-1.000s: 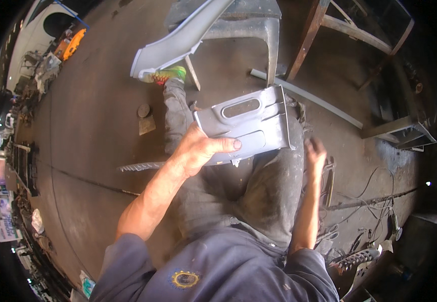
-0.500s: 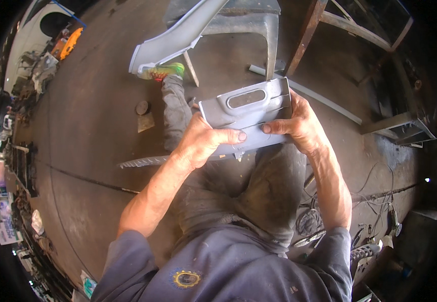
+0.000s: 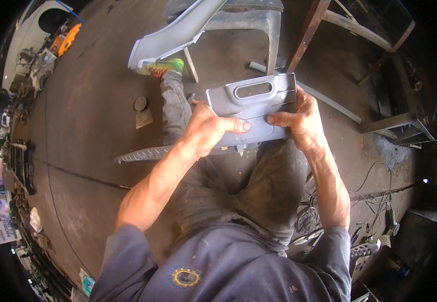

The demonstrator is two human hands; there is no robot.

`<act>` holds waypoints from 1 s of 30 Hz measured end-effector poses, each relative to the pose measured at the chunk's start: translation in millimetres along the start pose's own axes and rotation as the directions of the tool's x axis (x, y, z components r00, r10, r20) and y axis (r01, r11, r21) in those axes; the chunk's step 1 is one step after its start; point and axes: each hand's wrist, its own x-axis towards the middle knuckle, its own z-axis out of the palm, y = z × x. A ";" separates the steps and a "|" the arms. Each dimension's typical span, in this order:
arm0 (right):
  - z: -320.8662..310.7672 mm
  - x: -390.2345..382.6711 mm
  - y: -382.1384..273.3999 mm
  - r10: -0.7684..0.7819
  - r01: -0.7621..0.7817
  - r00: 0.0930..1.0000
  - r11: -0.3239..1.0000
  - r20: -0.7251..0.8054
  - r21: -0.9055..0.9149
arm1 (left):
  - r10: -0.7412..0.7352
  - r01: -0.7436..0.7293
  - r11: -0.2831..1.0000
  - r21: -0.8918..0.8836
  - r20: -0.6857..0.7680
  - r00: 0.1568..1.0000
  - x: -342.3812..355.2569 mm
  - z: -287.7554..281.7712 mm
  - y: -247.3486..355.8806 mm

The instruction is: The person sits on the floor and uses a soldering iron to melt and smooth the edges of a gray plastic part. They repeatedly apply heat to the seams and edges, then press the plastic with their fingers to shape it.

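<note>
A grey moulded plastic trim panel [image 3: 263, 108] with an oval slot is held up over my lap. My left hand [image 3: 211, 126] grips its left side, thumb pressed flat on the face. On the right side my right hand [image 3: 301, 121] does the same, its thumb pointing inward. The fingers of both hands go behind the panel and are hidden. Below the panel a long, narrow ribbed piece [image 3: 145, 154] reaches out to the left past my left wrist; whether it is part of the panel I cannot tell.
A grey plastic chair [image 3: 248, 22] stands ahead with a long curved grey trim piece [image 3: 173, 35] across it. To the right is a rusty metal frame [image 3: 354, 30]. A pale strip [image 3: 324, 100] lies on the floor. Cables [image 3: 379, 196] and tools lie at lower right.
Both hands have moved the panel slightly up and to the right, and it is tilted a little differently. My grip stays the same.
</note>
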 end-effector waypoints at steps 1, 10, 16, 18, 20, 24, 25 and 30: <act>0.3 0.7 1.0 -0.001 0.001 1.000 1.000 -0.010 -0.004 | 0.007 -0.007 1.000 -0.010 0.003 1.000 1.1 -0.2 -0.9; -6.4 15.1 10.3 0.011 -0.011 1.000 0.999 0.010 0.046 | -0.106 0.107 0.994 0.024 -0.004 0.994 13.1 -5.9 3.0; -2.4 19.0 9.0 0.014 -0.017 1.000 0.993 0.027 0.115 | -0.210 0.214 0.976 -0.039 0.089 0.974 15.5 -26.2 7.0; -2.4 19.8 8.6 0.020 -0.023 0.999 0.993 0.029 0.120 | -0.012 0.020 0.995 0.099 -0.079 0.997 19.2 -37.3 10.7; 3.2 19.2 7.6 0.014 -0.012 1.000 0.995 -0.015 0.096 | 0.239 -0.144 0.905 0.399 -0.201 0.950 18.2 -44.4 18.9; -4.4 17.7 8.3 0.020 -0.019 1.000 0.997 -0.017 0.073 | 0.533 -0.270 0.461 0.845 -0.020 0.846 11.0 -9.7 48.6; -2.5 18.3 7.8 0.015 -0.015 1.000 0.997 -0.002 0.082 | 0.492 -0.252 0.540 0.803 -0.058 0.868 10.8 -12.8 37.3; -0.2 20.8 15.8 -0.009 0.011 1.000 0.998 -0.023 0.059 | 0.134 -0.080 0.950 0.302 -0.161 0.978 2.7 -15.2 -3.9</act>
